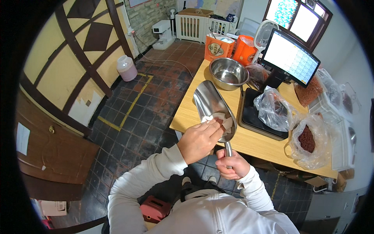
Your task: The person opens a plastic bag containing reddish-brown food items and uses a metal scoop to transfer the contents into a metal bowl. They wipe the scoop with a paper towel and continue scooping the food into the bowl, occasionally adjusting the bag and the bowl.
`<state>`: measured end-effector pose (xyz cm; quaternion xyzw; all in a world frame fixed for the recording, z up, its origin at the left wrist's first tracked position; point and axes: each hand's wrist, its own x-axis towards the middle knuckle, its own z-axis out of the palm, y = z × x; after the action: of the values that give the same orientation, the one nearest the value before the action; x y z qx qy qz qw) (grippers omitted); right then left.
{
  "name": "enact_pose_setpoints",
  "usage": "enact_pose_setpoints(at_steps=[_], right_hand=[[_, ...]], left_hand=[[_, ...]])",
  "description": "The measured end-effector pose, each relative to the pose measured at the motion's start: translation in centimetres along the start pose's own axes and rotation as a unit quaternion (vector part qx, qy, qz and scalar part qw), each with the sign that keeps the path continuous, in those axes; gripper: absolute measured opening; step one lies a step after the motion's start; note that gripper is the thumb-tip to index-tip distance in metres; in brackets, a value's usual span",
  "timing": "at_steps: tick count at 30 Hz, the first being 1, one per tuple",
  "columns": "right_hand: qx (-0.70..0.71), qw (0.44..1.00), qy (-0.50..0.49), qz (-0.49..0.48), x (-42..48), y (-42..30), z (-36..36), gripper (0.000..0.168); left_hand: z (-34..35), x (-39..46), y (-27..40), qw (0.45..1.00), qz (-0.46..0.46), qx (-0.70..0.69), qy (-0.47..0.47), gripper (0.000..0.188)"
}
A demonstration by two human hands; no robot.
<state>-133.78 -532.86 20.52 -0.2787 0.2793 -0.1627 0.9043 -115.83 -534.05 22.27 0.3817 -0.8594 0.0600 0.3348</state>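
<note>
My right hand (233, 164) grips the handle of a stainless-steel scoop (208, 94) at the near edge of the wooden table (187, 117). Its wide mouth points away from me. With my left hand (201, 140) I press a crumpled paper tissue (226, 121) against the scoop's inside, close to the handle end. The fingertips are partly hidden in the paper. Beyond the scoop sits a stainless-steel bowl (228, 73). Right of it is a black-topped weighing scale (260, 114), with a clear plastic bag (273, 111) lying on top.
An open plastic bag of dark red granules (306, 140) stands at the table's right. Behind the scale rises a lit touchscreen terminal (290, 57). Orange bags (219, 48) stand at the far end. A lidded plastic jar (127, 68) is on the tiled floor, left. A red tissue box (155, 208) is beside me.
</note>
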Motion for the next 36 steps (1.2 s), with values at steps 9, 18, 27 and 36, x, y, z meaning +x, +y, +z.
enact_pose_setpoints(at_steps=[9, 18, 27, 36], right_hand=[[-0.095, 0.981, 0.156, -0.071, 4.0, 3.3, -1.6, 0.019], [-0.477, 0.836, 0.234, -0.135, 9.6, 9.0, -6.8, 0.017], [0.113, 0.956, -0.157, 0.222, 9.2, 8.6, -1.0, 0.016], [0.136, 0.919, -0.279, 0.245, 11.7, 8.0, 3.6, 0.016]], left_hand=[[3.6, -2.8, 1.6, 0.728, -0.383, -0.568, 0.035, 0.02], [1.7, -8.7, -0.5, 0.246, -0.486, -0.789, 0.283, 0.019], [-11.0, -15.1, -7.2, 0.556, -0.231, -0.601, 0.526, 0.027], [-13.5, -10.6, -7.7, 0.986, -0.076, 0.101, 0.106, 0.024]])
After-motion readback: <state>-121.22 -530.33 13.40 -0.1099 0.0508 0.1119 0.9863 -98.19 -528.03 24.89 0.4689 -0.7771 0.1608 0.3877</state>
